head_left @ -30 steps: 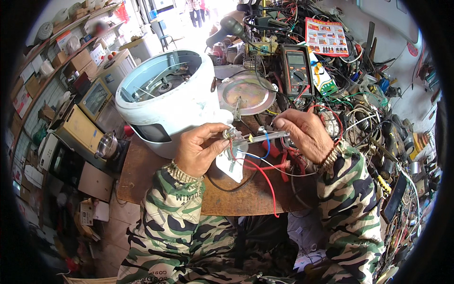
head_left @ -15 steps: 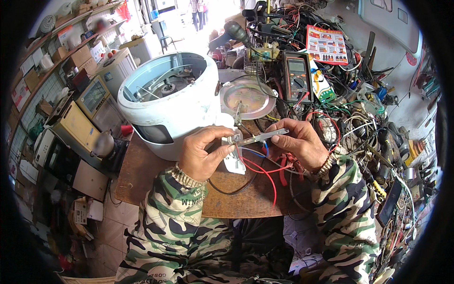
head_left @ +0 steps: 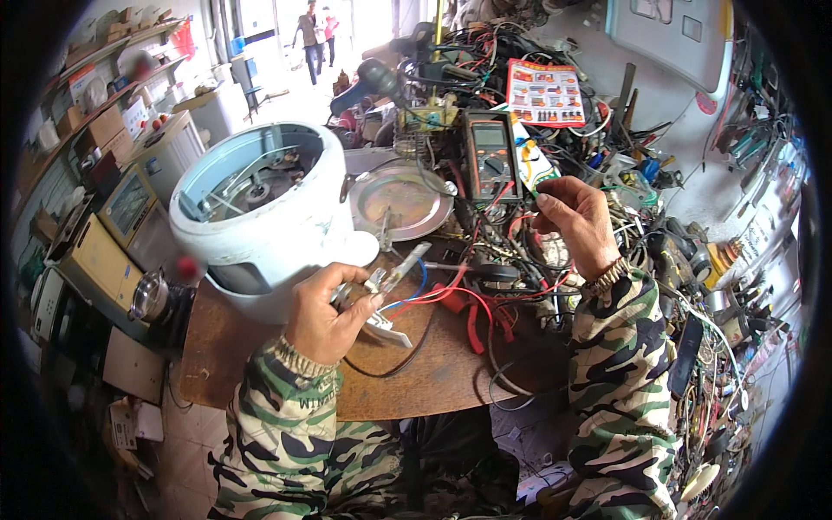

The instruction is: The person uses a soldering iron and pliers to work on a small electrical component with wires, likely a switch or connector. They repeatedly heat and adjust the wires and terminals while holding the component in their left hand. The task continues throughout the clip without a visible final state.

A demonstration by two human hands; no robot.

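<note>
My left hand (head_left: 325, 314) is closed, thumb against fingers, on a flat metal strip (head_left: 406, 266) that slants up to the right. Just beneath hangs a white plastic piece (head_left: 387, 330); whether it is joined to the strip is hidden by my fingers. Red and blue wires (head_left: 425, 297) trail rightward from there. Raised over the clutter beside the multimeter (head_left: 491, 158), my right hand (head_left: 582, 224) has loosely bent fingers, thumb and forefinger slightly apart, and nothing visible in them. Red-handled pliers (head_left: 476, 322) lie on the wooden table (head_left: 407, 381).
A white round appliance housing (head_left: 269, 208), open on top, stands at the table's left. Behind my left hand lies a round metal plate (head_left: 403, 201). Tangled cables (head_left: 633, 199) and tools crowd the right side. People (head_left: 312, 39) are in the bright doorway.
My right hand has let go of the metal strip and moved up and right toward the multimeter. The left hand still holds the strip, now tilted more steeply. The view has shifted right.
</note>
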